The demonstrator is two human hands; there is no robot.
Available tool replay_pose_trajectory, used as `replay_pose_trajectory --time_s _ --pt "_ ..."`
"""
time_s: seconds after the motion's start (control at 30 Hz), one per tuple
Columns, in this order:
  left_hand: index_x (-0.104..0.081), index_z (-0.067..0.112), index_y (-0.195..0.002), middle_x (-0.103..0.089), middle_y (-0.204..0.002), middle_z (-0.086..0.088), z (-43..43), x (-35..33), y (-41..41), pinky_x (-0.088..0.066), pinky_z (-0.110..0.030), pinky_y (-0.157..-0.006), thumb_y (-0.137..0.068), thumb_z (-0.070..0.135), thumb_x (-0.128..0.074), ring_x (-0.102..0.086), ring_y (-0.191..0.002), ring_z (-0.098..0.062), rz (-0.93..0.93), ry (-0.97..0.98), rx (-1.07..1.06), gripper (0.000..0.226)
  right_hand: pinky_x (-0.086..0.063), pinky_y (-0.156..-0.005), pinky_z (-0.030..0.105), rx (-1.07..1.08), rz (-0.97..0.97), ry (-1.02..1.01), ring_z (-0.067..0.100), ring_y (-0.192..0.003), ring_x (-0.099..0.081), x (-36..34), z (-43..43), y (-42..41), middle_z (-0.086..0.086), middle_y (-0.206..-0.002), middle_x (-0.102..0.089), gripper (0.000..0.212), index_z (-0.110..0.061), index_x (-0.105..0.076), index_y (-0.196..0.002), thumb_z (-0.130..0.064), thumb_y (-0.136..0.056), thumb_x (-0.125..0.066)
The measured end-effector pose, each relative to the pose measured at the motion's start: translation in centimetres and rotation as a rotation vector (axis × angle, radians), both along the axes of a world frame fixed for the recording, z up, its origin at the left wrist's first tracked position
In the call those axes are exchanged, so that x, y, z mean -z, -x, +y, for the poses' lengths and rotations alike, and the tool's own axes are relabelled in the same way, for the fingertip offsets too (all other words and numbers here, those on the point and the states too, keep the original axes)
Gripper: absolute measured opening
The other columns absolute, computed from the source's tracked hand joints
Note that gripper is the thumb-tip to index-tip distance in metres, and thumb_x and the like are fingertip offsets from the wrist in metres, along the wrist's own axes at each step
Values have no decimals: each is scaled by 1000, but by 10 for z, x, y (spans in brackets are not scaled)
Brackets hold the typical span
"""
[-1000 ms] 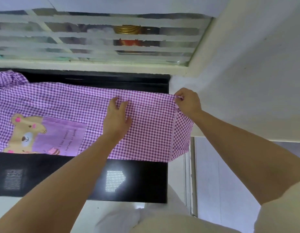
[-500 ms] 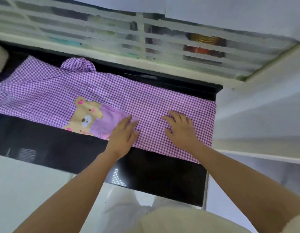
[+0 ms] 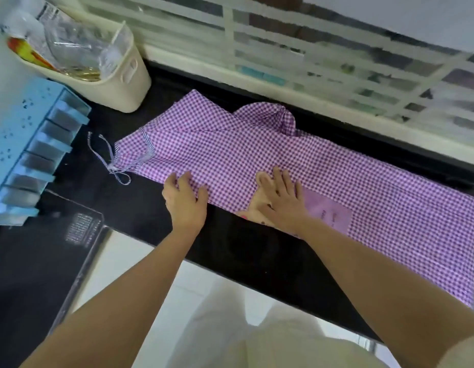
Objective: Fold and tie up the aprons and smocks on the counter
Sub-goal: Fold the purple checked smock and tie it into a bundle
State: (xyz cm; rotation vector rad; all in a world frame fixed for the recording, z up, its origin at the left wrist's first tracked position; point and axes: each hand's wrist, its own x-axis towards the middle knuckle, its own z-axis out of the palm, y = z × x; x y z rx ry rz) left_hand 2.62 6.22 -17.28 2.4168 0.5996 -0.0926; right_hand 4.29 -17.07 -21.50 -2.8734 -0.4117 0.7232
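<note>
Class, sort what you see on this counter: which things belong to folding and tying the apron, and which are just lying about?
Job: purple checked apron, its striped tie strings, left hand and right hand flat on it.
Lying about: cream basket of packets, blue rack.

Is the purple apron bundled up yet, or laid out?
Laid out: the purple checked apron stretches flat as a long strip along the counter, left hand and right hand resting on it, its strings loose beside it.
</note>
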Motion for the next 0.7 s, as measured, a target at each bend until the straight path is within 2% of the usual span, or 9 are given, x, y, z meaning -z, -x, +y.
replay_pose_trajectory --time_s 0.07,0.17,0.23,0.3,0.33,0.4,0.5,0.6,0.7 --pt "-29 4 -145 -20 -149 -18 19 1 -9 -30 -41 -113 -91 29 -64 -30 -133 -32 20 196 -206 69 23 -113 47 -40 47 8 21 -139 40 2 -3 11 2 -154 39 74 -39 44 -136 -64 -82 -1" --pt "-23 2 -144 -25 -143 -21 37 3 -24 -37 -42 -107 -82 32 -75 -35 -129 -34 51 321 -530 85 28 -111 44 -42 118 -36 13 -133 48 -2 -5 27 -7 -146 49 73 -44 45 -134 -67 -79 2" --pt "-24 5 -142 -29 -142 -21 42 2 -27 -36 -43 -104 -79 36 -77 -34 -129 -34 116 228 -659 88 22 -115 43 -42 122 -41 13 -142 36 -9 -7 37 -8 -155 38 77 -44 30 -145 -67 -80 -6" --pt "-29 6 -139 -32 -140 -19 47 2 -24 -35 -43 -103 -79 37 -77 -34 -127 -33 188 69 -696 83 1 -118 43 34 60 -77 20 -148 2 -21 -6 34 -6 -161 -2 79 -38 -13 -153 -63 -77 -16" --pt "-31 6 -137 -33 -140 -19 49 3 -21 -35 -44 -104 -79 35 -77 -35 -126 -33 190 -9 -669 80 -12 -115 43 89 6 -116 24 -143 -19 -26 -4 26 -4 -153 -23 76 -33 -34 -146 -60 -77 -20" --pt "-36 7 -135 -34 -139 -19 51 3 -18 -34 -44 -103 -79 28 -75 -36 -126 -35 128 -99 -538 72 -22 -111 43 189 -143 -215 24 -133 -35 -34 3 4 -1 -142 -41 64 -24 -48 -137 -55 -84 -32" --pt "-45 9 -130 -34 -140 -19 48 -1 -15 -33 -46 -101 -79 22 -72 -35 -126 -37 30 -177 -275 60 -12 -117 41 184 -199 -227 20 -144 -19 -35 12 -27 0 -158 -24 63 -24 -31 -151 -37 -93 -53" --pt "-54 11 -126 -34 -145 -16 45 -3 -17 -28 -52 -108 -80 21 -69 -30 -133 -36 7 -207 -48 49 -15 -115 39 140 -142 -176 21 -139 -33 -39 17 -46 3 -151 -39 58 -20 -37 -147 -29 -93 -55" --pt "-56 12 -126 -38 -144 -14 43 -8 -26 -27 -56 -109 -81 21 -66 -31 -134 -35 -18 -231 58 47 -25 -113 41 245 -299 -311 26 -132 -41 -52 17 -69 6 -142 -46 55 -15 -45 -141 -18 -88 -60"
